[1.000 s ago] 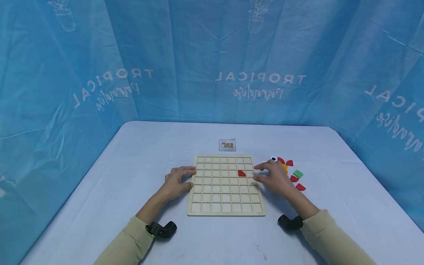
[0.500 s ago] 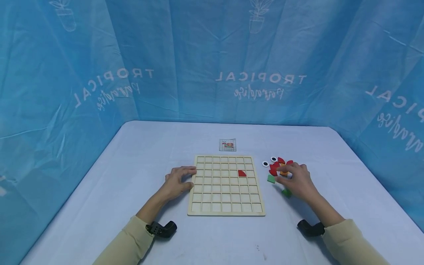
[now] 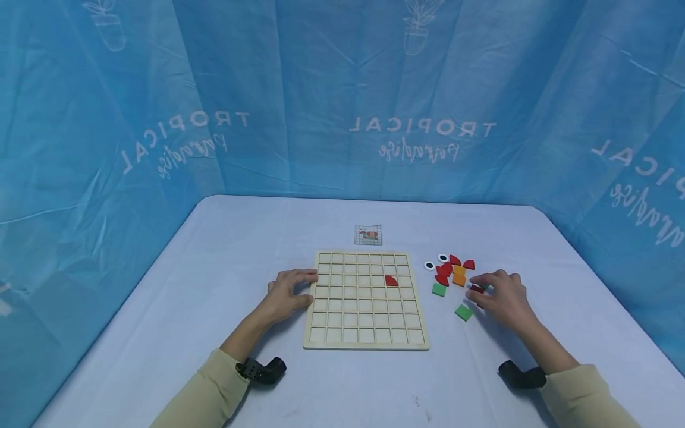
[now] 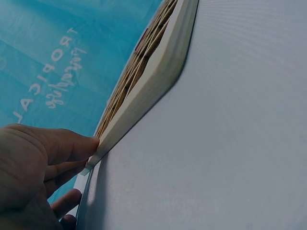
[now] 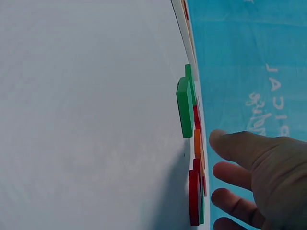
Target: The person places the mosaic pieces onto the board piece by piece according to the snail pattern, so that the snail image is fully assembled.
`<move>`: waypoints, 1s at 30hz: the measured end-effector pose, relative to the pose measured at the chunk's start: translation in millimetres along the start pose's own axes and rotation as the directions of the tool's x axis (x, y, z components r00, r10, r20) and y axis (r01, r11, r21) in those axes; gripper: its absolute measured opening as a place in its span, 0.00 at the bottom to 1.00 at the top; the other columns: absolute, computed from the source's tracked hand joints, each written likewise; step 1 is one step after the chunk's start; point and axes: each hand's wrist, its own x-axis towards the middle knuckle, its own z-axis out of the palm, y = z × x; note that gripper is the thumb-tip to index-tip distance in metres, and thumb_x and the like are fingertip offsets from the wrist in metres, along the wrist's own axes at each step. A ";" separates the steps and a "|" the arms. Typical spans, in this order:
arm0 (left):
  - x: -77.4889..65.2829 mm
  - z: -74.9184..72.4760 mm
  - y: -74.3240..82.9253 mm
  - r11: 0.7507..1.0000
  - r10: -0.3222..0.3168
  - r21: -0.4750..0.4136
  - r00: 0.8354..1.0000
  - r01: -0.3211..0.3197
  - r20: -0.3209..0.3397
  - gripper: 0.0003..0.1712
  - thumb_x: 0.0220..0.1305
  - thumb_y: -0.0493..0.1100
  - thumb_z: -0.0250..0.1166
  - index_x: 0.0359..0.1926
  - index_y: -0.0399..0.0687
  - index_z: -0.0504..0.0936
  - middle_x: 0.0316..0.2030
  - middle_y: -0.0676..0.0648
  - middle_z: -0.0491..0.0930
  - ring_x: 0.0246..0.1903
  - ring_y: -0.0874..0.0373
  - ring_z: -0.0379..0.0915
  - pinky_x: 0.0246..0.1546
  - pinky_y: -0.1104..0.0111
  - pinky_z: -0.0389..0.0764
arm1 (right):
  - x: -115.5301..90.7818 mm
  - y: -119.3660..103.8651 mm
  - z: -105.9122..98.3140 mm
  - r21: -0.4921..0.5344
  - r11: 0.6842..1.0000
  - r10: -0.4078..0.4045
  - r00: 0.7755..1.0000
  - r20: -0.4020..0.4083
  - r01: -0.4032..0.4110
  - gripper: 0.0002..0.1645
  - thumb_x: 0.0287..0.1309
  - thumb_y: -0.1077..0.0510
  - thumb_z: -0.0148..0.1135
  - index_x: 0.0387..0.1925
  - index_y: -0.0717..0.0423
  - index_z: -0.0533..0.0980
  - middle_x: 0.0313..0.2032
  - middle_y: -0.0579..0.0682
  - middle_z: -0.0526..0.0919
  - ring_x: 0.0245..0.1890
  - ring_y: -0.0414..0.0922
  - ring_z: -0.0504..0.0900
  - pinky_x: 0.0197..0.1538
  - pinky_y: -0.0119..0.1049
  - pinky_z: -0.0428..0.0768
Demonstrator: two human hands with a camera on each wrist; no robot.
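Observation:
A pale wooden grid board (image 3: 349,305) lies flat on the table, one red quarter-circle piece (image 3: 391,280) in a cell at its upper right. My left hand (image 3: 286,295) rests against the board's left edge; the left wrist view shows the thumb (image 4: 79,145) on that edge. Right of the board, my right hand (image 3: 500,297) hangs over a red piece (image 3: 475,289), thumb and index finger apart. In the right wrist view, nothing shows between its fingers, and a red piece (image 5: 194,197) stands below them. Part of a green piece is hidden by the fingers.
Between board and right hand lie green squares (image 3: 463,312), orange pieces (image 3: 458,279), red quarter-circles (image 3: 443,270) and two white eye discs (image 3: 430,266). A small printed pattern card (image 3: 368,235) lies beyond the board. A blue printed curtain (image 3: 321,160) surrounds the table.
My right hand has moved rightward from the board's right edge, across the loose pieces to their right side. The left hand and the board have stayed put.

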 end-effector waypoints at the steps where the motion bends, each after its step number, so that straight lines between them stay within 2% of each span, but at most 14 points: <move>1: 0.1 0.0 0.1 1.000 -0.001 -0.001 1.000 0.001 -0.001 0.25 0.54 0.36 0.64 0.56 0.43 0.77 0.64 0.47 0.69 0.68 0.45 0.50 0.62 0.47 0.43 | 0.1 1.4 -0.1 -0.003 1.000 -0.003 1.000 0.001 0.003 0.28 0.46 0.51 0.71 0.49 0.59 0.79 0.46 0.65 0.74 0.50 0.61 0.64 0.41 0.51 0.70; 13: -1.0 0.6 -0.9 1.000 -0.009 0.013 1.000 0.009 0.010 0.25 0.54 0.37 0.64 0.56 0.43 0.77 0.64 0.48 0.69 0.68 0.47 0.50 0.61 0.49 0.46 | 2.9 10.8 4.0 -0.033 0.999 0.020 1.000 0.013 -0.019 0.26 0.45 0.52 0.71 0.46 0.60 0.80 0.43 0.64 0.74 0.46 0.59 0.64 0.39 0.49 0.68; 30: 1.0 0.9 -1.8 1.000 -0.009 0.024 1.000 0.009 0.001 0.25 0.55 0.37 0.64 0.56 0.45 0.77 0.64 0.49 0.69 0.68 0.47 0.50 0.59 0.49 0.46 | 3.1 14.2 5.7 -0.040 0.999 0.004 1.000 0.003 -0.004 0.24 0.44 0.54 0.72 0.44 0.59 0.81 0.42 0.64 0.74 0.46 0.59 0.64 0.41 0.50 0.66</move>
